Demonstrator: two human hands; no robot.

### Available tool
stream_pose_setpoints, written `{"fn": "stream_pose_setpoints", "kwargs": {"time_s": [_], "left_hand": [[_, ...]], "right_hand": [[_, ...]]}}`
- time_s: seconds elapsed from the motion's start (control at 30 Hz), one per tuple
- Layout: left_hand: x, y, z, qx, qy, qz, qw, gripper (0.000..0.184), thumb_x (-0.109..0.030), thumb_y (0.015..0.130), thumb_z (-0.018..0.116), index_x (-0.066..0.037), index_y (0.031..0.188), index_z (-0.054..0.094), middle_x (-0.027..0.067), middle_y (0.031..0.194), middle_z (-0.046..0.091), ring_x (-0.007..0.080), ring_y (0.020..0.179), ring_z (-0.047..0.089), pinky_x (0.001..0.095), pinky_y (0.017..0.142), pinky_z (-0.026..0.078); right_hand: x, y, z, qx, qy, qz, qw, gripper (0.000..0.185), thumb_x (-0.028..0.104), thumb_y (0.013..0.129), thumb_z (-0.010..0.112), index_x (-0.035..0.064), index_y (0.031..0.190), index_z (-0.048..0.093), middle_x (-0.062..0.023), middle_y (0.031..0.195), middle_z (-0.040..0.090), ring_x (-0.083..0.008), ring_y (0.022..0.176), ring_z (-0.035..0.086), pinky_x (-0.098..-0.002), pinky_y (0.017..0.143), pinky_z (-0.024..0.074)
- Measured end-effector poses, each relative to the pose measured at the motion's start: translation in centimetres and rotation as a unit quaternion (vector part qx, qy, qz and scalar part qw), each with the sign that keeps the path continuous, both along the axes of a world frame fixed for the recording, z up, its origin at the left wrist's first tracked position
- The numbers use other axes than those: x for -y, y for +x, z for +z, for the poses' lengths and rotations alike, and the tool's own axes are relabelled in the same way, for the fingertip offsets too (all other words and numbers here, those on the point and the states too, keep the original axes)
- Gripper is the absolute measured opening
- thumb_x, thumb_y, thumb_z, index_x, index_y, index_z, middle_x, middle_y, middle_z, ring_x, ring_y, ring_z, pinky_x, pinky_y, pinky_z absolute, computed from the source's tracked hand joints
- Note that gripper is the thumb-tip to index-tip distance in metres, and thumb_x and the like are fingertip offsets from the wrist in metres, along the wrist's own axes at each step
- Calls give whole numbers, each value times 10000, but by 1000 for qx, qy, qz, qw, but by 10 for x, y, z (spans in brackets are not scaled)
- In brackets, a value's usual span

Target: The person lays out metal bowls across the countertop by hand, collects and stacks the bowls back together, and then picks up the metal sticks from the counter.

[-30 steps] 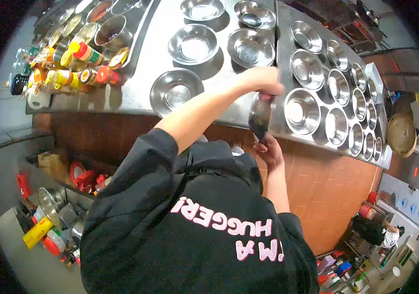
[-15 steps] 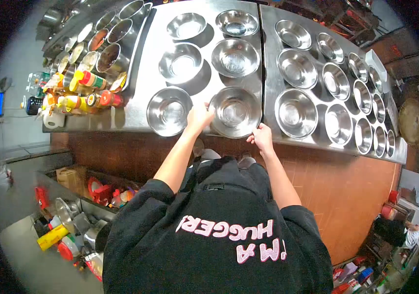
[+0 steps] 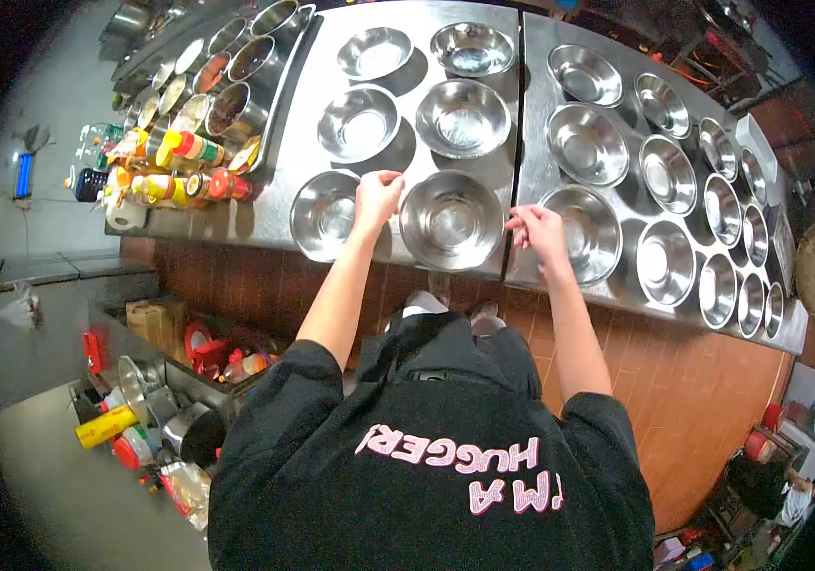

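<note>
Both hands released beside a steel bowl (image 3: pixel 452 228) at the table's near edge.
The left hand (image 3: pixel 379 201) hangs half-curled at its left rim; the right hand (image 3: pixel 538 233), fingers loosely bent, hovers between it and the next bowl (image 3: pixel 581 238). Half a second earlier both hands were at its rim; they have since spread apart.

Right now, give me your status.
Left hand, right hand flanking round silver metal bowl. Bowl upright on silver metal table. Similar bowls close on both sides.
</note>
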State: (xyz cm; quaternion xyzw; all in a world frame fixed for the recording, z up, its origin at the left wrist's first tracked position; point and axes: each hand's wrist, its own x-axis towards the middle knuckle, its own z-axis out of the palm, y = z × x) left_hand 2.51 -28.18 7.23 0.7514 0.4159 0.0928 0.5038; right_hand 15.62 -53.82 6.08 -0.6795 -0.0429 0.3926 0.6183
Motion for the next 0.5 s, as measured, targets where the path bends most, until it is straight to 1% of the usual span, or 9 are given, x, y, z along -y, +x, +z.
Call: {"fn": "stream_pose_setpoints", "kwargs": {"time_s": [0.07,0.13,0.2,0.27,0.33,0.37,0.4,0.43,0.5], "left_hand": [[-20,24,-16,27,-52,1,998,258,-183,772,552,32,863,659,83,672,641,126,432,561,252,404,431],[-33,48,-32,10,-64,6,998,292,-187,795,533,59,925,620,87,690,631,122,435,553,252,395,423],[-44,70,-48,7,-91,15,996,323,-195,819,516,77,982,580,95,710,625,115,427,531,250,385,413],[-54,84,-64,57,-165,22,984,284,-196,853,518,66,950,566,108,702,621,101,379,453,246,342,355],[-56,93,-66,95,-225,29,969,269,-193,863,521,61,942,557,110,694,617,97,363,423,244,327,330],[-54,95,-68,105,-215,31,971,225,-192,864,525,28,903,552,58,640,558,78,358,383,228,314,287],[-51,97,-66,114,-204,33,972,186,-191,865,529,-6,864,547,7,585,499,58,353,343,212,302,244],[-50,97,-65,113,-210,32,971,186,-191,865,529,-6,864,547,7,585,499,58,353,343,212,302,244],[-49,98,-58,91,-246,18,965,183,-194,870,539,-32,791,508,-29,515,392,46,341,317,211,304,222]], "right_hand": [[-17,25,-7,-16,10,-23,1000,240,167,867,532,-31,992,589,-100,772,645,-90,478,544,-212,433,409],[-35,41,0,-3,4,-67,998,284,167,869,526,-44,1056,561,-124,854,645,-103,518,567,-210,469,429],[-51,56,-4,-4,-12,-60,998,376,145,876,492,-60,1190,479,-167,993,610,-156,587,619,-230,497,455],[-68,70,-19,8,-10,-54,998,466,122,877,464,-63,1295,373,-203,1119,550,-212,638,650,-256,498,477],[-84,84,-25,-12,-12,-75,997,480,117,875,471,-64,1305,356,-207,1131,542,-213,639,650,-261,500,483],[-92,91,-27,-33,-9,-90,995,496,112,873,478,-64,1315,339,-211,1143,534,-215,639,650,-267,501,488],[-100,95,-35,-36,1,-120,992,471,124,867,524,-57,1282,395,-186,1097,568,-196,629,644,-255,488,472],[-103,101,-41,-37,-5,-122,992,471,124,867,524,-57,1282,395,-186,1097,568,-196,629,644,-255,488,472],[-107,113,-51,-67,3,-109,992,401,151,859,573,-38,1202,487,-141,1007,610,-175,610,633,-238,472,449]]}}
